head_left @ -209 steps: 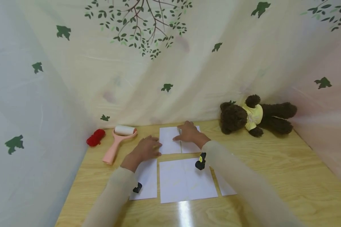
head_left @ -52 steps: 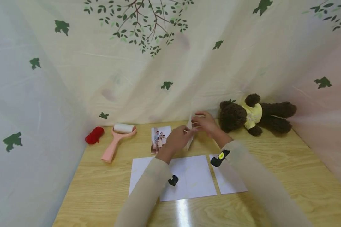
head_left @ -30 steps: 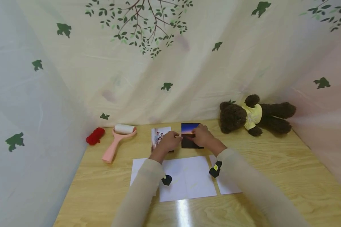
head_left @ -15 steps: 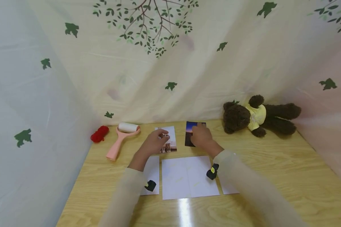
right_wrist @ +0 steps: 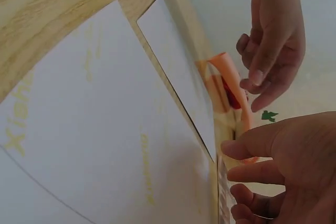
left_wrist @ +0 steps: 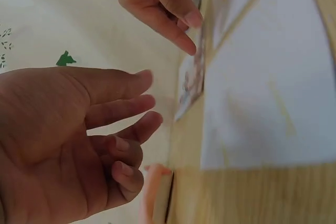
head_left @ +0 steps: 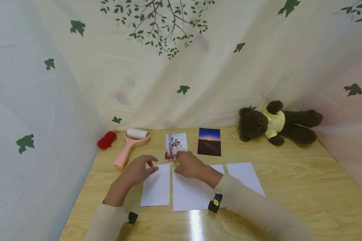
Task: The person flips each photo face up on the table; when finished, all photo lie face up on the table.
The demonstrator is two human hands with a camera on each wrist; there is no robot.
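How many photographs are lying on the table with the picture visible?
2. The family photo is beyond the white sheets, its lower right corner hidden by the right hand; the sunset photo is farther right. The sheets' undersides are hidden.

Cream sleeves (head_left: 259, 209) carry black wrist pieces (head_left: 212, 207), the right one apparently yellow-marked.

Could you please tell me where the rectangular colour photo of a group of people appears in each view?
Head: the rectangular colour photo of people lies slightly below centre, its lower right partly hidden by the right hand.
Left wrist: the photo, steeply foreshortened, just above and right of centre.
Right wrist: the photo, a narrow strip at the bottom edge, right of centre.
Shared landmark: the pink roller handle.
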